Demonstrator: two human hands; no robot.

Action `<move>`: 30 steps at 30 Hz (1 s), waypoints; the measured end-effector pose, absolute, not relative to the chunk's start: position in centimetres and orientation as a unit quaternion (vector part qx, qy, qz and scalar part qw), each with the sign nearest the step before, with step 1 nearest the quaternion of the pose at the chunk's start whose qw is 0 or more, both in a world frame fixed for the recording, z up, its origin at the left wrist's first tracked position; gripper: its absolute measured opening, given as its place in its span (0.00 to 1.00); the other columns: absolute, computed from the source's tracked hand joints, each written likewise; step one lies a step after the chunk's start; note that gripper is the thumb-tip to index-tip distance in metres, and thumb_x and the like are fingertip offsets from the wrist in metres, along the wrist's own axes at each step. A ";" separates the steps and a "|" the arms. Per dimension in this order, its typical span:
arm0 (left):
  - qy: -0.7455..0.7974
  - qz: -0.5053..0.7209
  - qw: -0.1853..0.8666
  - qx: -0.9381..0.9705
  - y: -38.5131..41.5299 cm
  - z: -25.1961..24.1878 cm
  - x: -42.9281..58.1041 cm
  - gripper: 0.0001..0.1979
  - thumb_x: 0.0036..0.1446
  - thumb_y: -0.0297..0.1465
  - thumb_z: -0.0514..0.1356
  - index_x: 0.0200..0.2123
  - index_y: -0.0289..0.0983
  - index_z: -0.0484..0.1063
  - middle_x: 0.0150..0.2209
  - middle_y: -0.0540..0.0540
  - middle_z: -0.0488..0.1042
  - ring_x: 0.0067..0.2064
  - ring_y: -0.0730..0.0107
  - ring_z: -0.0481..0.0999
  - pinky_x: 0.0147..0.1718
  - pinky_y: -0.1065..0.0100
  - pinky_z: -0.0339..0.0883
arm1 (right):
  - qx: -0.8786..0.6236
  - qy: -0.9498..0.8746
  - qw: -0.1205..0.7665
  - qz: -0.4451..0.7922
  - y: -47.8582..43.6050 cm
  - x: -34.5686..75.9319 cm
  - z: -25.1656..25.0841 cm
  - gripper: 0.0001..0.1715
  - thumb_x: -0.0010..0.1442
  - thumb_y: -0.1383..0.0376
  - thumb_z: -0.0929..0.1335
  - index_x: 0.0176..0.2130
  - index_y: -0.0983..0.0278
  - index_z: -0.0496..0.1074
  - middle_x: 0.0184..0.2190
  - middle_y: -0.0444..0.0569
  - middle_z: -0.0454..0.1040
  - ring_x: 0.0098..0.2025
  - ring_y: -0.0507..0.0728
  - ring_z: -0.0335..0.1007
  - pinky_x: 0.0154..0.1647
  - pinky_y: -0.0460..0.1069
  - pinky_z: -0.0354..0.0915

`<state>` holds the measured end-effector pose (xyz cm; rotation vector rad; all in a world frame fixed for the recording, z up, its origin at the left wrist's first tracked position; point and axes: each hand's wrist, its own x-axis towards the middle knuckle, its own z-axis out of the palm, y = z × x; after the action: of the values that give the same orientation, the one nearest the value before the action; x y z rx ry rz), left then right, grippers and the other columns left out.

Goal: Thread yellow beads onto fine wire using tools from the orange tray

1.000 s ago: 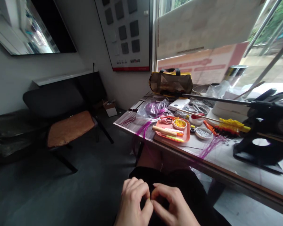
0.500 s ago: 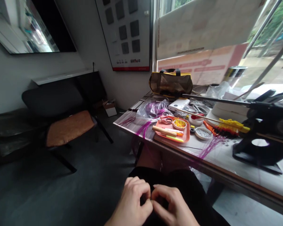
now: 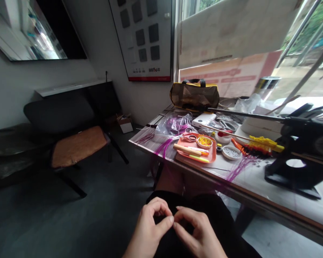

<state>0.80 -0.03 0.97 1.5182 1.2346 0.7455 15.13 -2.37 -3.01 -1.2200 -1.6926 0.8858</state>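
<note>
Over my dark lap at the bottom of the view, my left hand [image 3: 148,231] and my right hand [image 3: 197,234] meet fingertip to fingertip. Each pinches with thumb and forefinger, and whatever lies between them is too small to make out. Up on the table [image 3: 247,186] to the right lie purple strands [image 3: 239,166], an orange tray [image 3: 196,150] with sticks and a small dish of yellow bands [image 3: 204,141], scissors [image 3: 187,136] and a dish of small beads [image 3: 232,152].
A black stand [image 3: 298,165] and a long dark rod [image 3: 247,115] sit on the table's right side, with a yellow-and-black bag [image 3: 195,94] at its far end. A chair with an orange cushion [image 3: 75,145] stands on the dark floor to the left.
My left fingers have loosened from a tight curl into a rounder pinch. Both hands stay together over my lap; the view has shifted slightly.
</note>
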 end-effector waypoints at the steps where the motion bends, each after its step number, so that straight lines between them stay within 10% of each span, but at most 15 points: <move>1: 0.508 0.316 0.517 0.612 -0.1 0.9 0.7 0.05 0.46 0.26 0.58 0.21 0.36 0.65 0.26 0.51 0.65 0.30 0.70 0.64 0.32 0.69 0.58 | -0.484 -0.684 0.436 0.329 -2.3 15.2 -3.1 0.09 0.55 0.67 0.63 0.24 0.65 0.67 0.18 0.44 0.68 0.22 0.52 0.68 0.44 0.51 0.66; 30: 0.478 0.163 0.742 0.441 1.5 2.0 -0.3 0.03 0.34 0.22 0.57 0.18 0.35 0.66 0.16 0.52 0.72 0.23 0.73 0.68 0.28 0.71 0.57 | -0.372 -0.815 0.434 0.092 -2.0 14.8 -3.0 0.11 0.53 0.75 0.60 0.25 0.63 0.65 0.17 0.42 0.71 0.18 0.49 0.69 0.44 0.50 0.70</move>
<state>-0.32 1.50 2.01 0.9655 1.0472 0.3575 14.83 -2.02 -2.97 -0.9265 -2.0297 0.2292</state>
